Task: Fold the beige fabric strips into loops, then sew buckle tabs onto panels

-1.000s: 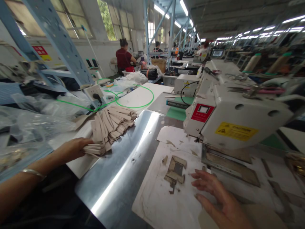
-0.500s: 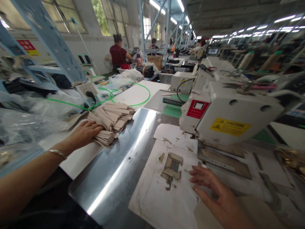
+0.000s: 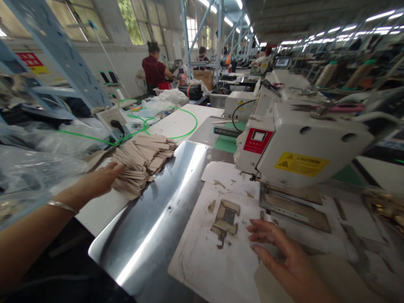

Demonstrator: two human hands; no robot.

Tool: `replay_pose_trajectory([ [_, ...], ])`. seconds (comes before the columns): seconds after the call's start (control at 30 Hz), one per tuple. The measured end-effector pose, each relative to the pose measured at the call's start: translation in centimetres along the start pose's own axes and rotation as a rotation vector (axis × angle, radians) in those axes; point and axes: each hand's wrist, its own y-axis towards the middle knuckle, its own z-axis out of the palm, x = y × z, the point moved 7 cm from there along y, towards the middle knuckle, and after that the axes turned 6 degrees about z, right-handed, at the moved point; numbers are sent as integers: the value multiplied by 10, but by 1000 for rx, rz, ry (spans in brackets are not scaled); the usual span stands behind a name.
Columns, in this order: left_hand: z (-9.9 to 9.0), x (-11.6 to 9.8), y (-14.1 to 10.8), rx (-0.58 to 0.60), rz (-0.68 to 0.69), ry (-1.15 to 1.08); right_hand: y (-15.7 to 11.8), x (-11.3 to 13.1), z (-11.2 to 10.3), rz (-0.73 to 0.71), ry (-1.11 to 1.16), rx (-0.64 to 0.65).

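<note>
A heap of beige cardboard-like strips lies at the left edge of the shiny metal plate. At the heap's near left side is my left hand, fingers stretched toward the strips, with nothing visible in it. Whether its fingertips touch the strips I cannot tell. My right hand is open, its fingers bent a little, over the white template sheet. Left of its fingertips, worn grey-brown patches mark that sheet. A plain beige piece lies partly hidden under the right hand and wrist.
A white sewing machine head stands at the right, above a metal clamp frame. A green cord loops across the white table. Clear plastic bags lie left. A person in dark red sits farther back.
My left hand has drawn back left from on top of the strips to their edge, and the strips there have shifted slightly. My right hand stays almost in place.
</note>
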Motion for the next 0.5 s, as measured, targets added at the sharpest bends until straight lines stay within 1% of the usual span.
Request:
replay_pose_trajectory([
  [0.07,-11,-15,0,-25,24,-30,0,0,0,-1,2,5],
  [0.13,-20,-42,1,-64,70,-75,-1,-1,1,-4,3,9],
  [0.23,-23,-85,3,-113,111,-149,0,0,1,-15,0,7],
  [0.3,-21,-105,6,-154,102,-192,1,1,1,-23,-7,-1],
  [0.37,-27,-115,10,-222,83,-248,2,3,0,-33,-13,-9],
  [0.4,-33,-117,12,-265,69,-278,2,4,0,-37,-14,-11],
  [0.47,-55,-114,12,-373,14,-340,2,6,0,-47,-12,-15],
  [0.5,-69,-110,9,-453,-36,-402,3,7,-1,-50,-14,-17],
])
